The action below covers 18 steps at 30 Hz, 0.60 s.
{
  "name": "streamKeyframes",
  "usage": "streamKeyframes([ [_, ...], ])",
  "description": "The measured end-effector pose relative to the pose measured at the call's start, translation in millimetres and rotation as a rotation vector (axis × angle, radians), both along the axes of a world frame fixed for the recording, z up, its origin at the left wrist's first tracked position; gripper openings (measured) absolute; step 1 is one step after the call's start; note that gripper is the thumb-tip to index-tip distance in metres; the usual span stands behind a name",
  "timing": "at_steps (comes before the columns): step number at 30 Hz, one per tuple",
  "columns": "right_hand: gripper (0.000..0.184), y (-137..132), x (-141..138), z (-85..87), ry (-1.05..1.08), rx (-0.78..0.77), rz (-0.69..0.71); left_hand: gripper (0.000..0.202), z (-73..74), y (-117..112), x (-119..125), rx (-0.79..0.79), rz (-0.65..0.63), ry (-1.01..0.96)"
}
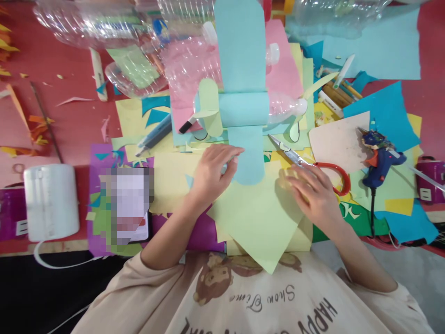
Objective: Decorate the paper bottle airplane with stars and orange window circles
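Observation:
A long light blue paper strip [243, 46], bottle-wide with a rounded near end, runs down the middle, a folded band crossing it. My left hand [219, 169] rests at its near part, fingers stretched out and fingertips on the blue paper. Under both hands lies a pale green sheet [264, 218], one corner pointing at my shirt. Over its right side hovers my right hand [313, 190], fingers apart and holding nothing. Beside that hand are scissors [299, 160] with red-orange handles, partly hidden by the fingers. Left of the strip is a pale green rounded paper piece [210, 109].
Clear plastic bottles [191, 60] lie along the far side. To the right sits a blue glue gun [378, 162] with its cord. A phone [130, 204], a white box-like device [52, 202], a marker [187, 124] and a box cutter [156, 134] lie leftward among paper scraps.

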State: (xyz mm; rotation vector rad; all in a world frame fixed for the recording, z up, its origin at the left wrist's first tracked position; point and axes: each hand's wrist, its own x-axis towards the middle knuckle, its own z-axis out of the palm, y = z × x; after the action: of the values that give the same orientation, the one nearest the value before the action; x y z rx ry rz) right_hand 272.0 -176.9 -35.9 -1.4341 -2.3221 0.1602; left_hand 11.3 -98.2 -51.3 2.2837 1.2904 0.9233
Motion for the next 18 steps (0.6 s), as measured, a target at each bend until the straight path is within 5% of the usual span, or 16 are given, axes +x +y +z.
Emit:
streamKeyframes([
  [6, 0.037, 14.0, 21.0, -14.0, -0.132, -0.042, -0.100, 0.032, -4.8, -3.6, 3.2, -0.012, -0.256, 0.282],
  [12, 0.037, 16.5, 12.9, -9.7, -0.146, 0.021, -0.146, 0.041, -12.4, -3.1, 6.0, -0.063, -0.137, 0.339],
  [16, 0.013, 9.2, -12.7, -1.0, -0.144, 0.012, -0.034, 0.042, -16.5, -0.4, 4.6, -0.050, -0.107, 0.317],
  [18, 0.024, 4.3, -26.1, 0.7, -0.187, -0.035, -0.011, 0.043, -18.2, 0.1, 4.2, -0.049, -0.112, 0.307],
])
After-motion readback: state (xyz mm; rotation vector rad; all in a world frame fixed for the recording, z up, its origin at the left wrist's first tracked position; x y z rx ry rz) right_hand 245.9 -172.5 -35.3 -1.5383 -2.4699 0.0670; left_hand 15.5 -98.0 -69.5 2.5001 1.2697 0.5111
